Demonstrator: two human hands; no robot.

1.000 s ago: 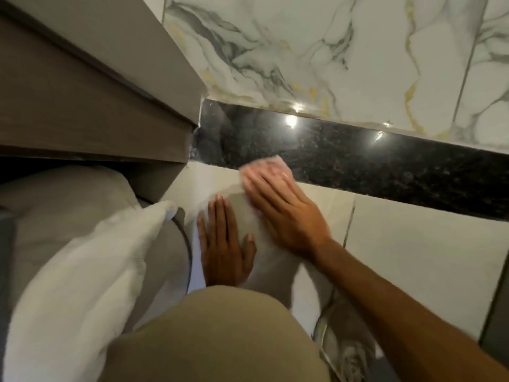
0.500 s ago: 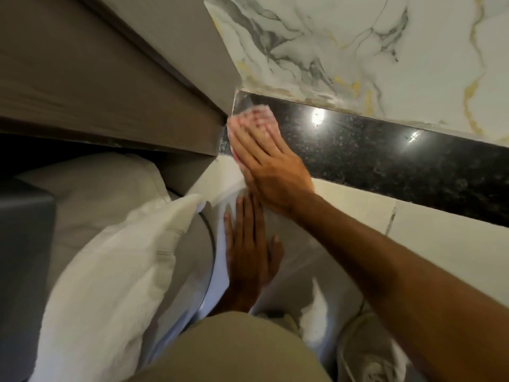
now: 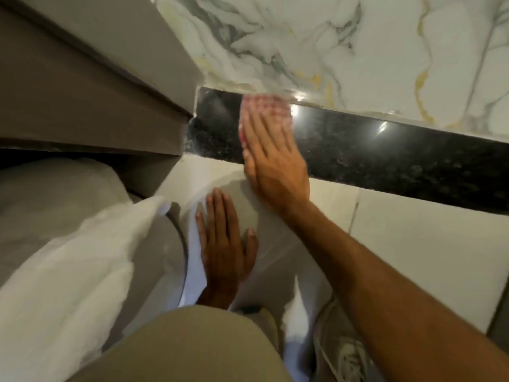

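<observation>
My right hand (image 3: 271,158) lies flat, fingers straight, pressing a red-and-white checked cloth (image 3: 263,106) against the black speckled skirting (image 3: 385,153) at the foot of the marbled wall. Only the cloth's upper part shows beyond my fingertips. My left hand (image 3: 224,244) rests flat on the pale floor tile (image 3: 413,244), fingers straight and together, holding nothing.
A grey-brown cabinet (image 3: 82,92) juts out at the upper left, its corner meeting the skirting. White bedding or a pillow (image 3: 68,257) fills the lower left. My knee in beige trousers (image 3: 192,346) and a light shoe (image 3: 347,354) are at the bottom.
My right hand slid the cloth up from the floor tile onto the skirting by the cabinet corner, then rightward along the skirting. My left hand stayed planted on the floor.
</observation>
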